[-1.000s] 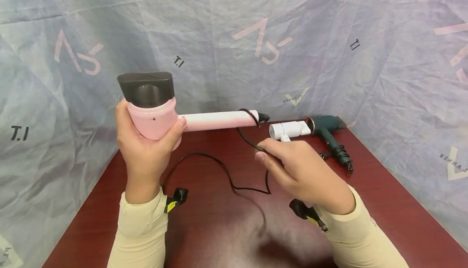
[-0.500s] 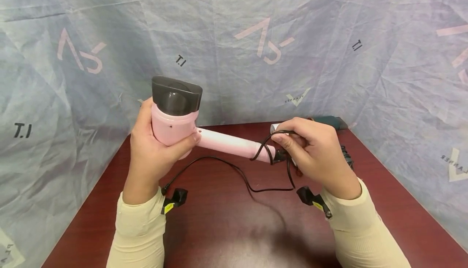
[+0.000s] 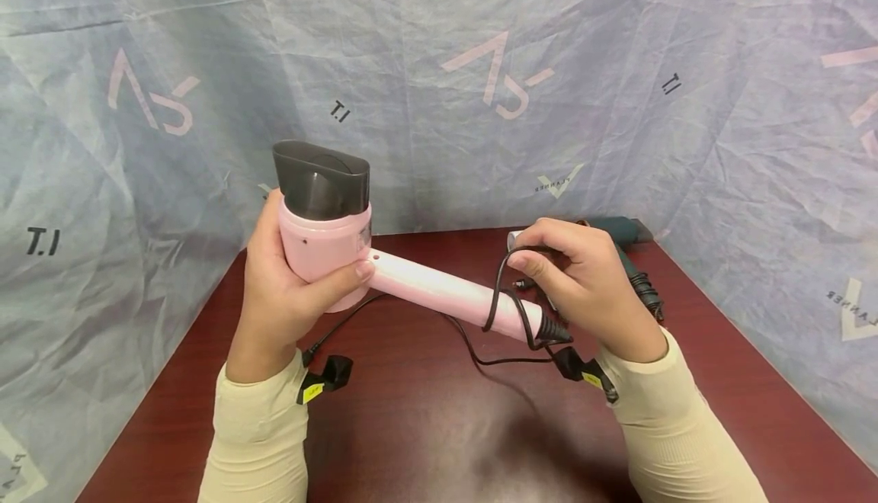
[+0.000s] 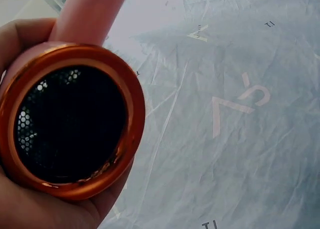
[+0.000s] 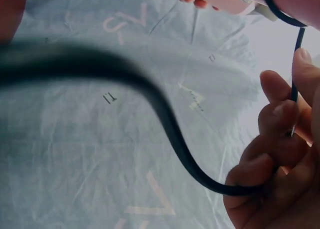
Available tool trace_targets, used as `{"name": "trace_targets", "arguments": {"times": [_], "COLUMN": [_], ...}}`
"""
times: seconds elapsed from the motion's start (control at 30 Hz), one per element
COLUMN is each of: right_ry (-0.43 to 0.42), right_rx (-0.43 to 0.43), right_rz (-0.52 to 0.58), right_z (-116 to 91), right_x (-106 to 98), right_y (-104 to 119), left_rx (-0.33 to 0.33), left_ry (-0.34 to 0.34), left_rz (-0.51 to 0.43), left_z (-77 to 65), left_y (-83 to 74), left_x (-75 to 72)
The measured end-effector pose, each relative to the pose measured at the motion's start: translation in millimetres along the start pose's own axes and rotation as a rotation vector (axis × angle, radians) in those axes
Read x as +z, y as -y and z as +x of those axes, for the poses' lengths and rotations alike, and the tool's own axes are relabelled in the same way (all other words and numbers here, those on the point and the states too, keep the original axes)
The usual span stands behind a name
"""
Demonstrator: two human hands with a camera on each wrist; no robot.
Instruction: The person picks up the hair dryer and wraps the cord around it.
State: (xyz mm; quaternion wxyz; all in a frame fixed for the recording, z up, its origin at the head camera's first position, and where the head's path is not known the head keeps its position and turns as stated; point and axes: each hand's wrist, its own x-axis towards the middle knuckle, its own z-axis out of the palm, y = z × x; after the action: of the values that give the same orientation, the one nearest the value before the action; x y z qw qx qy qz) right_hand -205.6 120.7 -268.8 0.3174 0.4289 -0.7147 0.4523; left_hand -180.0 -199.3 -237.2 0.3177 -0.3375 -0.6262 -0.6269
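A pink hair dryer (image 3: 446,289) with a dark flat nozzle (image 3: 322,183) is held above the table, nozzle up, its handle slanting down to the right. My left hand (image 3: 281,282) grips it round the barrel, thumb by the handle's root. The left wrist view shows its orange-rimmed back grille (image 4: 72,121). Black power cord (image 3: 495,289) loops round the handle's lower end. My right hand (image 3: 583,278) pinches the cord between thumb and forefinger, just above that end. In the right wrist view, curled fingers (image 5: 280,134) hold the cord, which bows across the picture.
Behind my right hand a dark green hair dryer (image 3: 617,230) with its cord wound on the handle lies on the red-brown table (image 3: 425,419). A white hair dryer (image 3: 512,240) is mostly hidden there. Grey printed cloth (image 3: 411,107) walls the table's back and sides.
The pink hair dryer has moved right and its handle has swung from nearly level to sloping down. My right hand has risen with the cord, and another loop now lies round the handle.
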Motion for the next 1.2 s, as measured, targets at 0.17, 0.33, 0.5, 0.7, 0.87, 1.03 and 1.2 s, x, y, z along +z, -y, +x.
{"name": "trace_targets", "arguments": {"times": [0.17,0.33,0.5,0.7,0.87,1.03,1.2], "right_ry": [0.057,0.120,0.159,0.195,0.237,0.242,0.312], "right_rx": [0.058,0.121,0.102,0.219,0.275,0.241,0.249], "right_rz": [-0.011,-0.006,-0.076,0.066,-0.043,-0.029,-0.005], "right_z": [-0.6,-1.1,-2.4,-7.9,-11.3,-9.8,-8.7], "right_x": [4.7,15.7,30.1,43.7,51.6,55.9,53.0], "right_y": [-3.5,-5.3,-2.5,1.6,9.0,14.4,25.2], "left_rx": [0.019,0.034,0.062,0.087,0.087,0.082,0.113], "left_ry": [-0.026,-0.095,-0.147,-0.227,-0.283,-0.319,-0.372], "left_rz": [-0.017,-0.026,-0.100,-0.148,-0.118,-0.088,-0.077], "left_z": [-0.5,-0.2,2.6,5.7,6.7,6.2,6.1], "left_y": [5.3,4.0,-0.5,-6.6,-8.4,-6.1,-1.2], "left_x": [-0.1,1.5,5.2,10.6,14.0,17.4,21.8]}}
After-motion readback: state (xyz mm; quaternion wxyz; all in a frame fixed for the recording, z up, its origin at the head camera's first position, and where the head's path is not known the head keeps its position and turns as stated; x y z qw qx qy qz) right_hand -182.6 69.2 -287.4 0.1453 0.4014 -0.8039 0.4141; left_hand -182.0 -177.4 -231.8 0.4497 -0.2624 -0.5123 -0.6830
